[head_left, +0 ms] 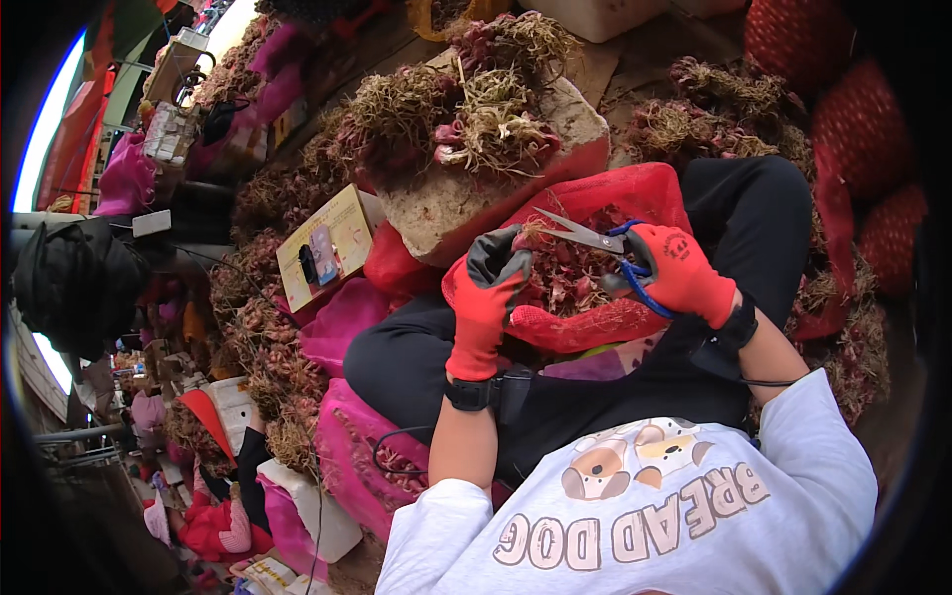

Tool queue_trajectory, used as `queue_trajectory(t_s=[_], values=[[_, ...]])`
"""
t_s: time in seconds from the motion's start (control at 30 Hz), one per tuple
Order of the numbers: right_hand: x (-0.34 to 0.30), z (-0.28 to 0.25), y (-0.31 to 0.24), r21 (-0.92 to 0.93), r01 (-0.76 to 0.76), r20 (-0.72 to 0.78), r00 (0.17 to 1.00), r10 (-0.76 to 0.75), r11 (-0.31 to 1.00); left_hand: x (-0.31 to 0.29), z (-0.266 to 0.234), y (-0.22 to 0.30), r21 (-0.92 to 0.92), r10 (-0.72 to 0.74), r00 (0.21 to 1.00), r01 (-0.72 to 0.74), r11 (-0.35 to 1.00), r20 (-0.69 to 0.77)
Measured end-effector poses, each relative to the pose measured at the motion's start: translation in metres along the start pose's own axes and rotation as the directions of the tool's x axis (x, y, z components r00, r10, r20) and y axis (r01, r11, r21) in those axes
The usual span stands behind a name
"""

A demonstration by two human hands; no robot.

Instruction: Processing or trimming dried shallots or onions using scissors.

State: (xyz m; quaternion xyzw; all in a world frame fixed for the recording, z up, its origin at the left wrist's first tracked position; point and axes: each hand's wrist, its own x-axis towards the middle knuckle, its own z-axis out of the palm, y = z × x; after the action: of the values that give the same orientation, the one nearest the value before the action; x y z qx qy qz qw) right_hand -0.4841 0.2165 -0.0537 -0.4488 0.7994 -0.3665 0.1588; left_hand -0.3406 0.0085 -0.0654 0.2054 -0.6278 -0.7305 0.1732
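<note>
My right hand (691, 275), in a red work glove, grips scissors (587, 234) with blue handles. Their blades point left and look slightly apart, close to my left fingertips. My left hand (483, 297), in a red glove with a grey palm, is pinched on what looks like a shallot (529, 240) with dry roots or stalk, mostly covered by the fingers. Both hands are above a red mesh bag (635, 188) between my crossed legs. Loose reddish shallots (562, 290) lie inside it.
Bunches of dried shallots (496, 114) rest on a dirty foam block (416, 213) ahead. More shallots (273, 367) are heaped at the left. A yellowish box (332, 243) carries a phone (323, 255). Full red mesh sacks (861, 129) stand right; another person (213, 521) sits lower left.
</note>
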Motion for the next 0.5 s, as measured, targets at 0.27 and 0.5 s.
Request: queue_trajectory(t_s=[0.27,0.5], values=[[-0.006,0.005,0.001,-0.022,0.074,0.030,0.997,-0.073,0.997,-0.003,-0.001,0.006,-0.002,-0.149,0.964,0.154,0.988,0.222],[-0.009,0.009,0.003,-0.088,0.071,0.010,0.997,-0.070,0.994,-0.004,-0.008,0.009,0.152,-0.125,0.937,0.079,0.985,0.325]])
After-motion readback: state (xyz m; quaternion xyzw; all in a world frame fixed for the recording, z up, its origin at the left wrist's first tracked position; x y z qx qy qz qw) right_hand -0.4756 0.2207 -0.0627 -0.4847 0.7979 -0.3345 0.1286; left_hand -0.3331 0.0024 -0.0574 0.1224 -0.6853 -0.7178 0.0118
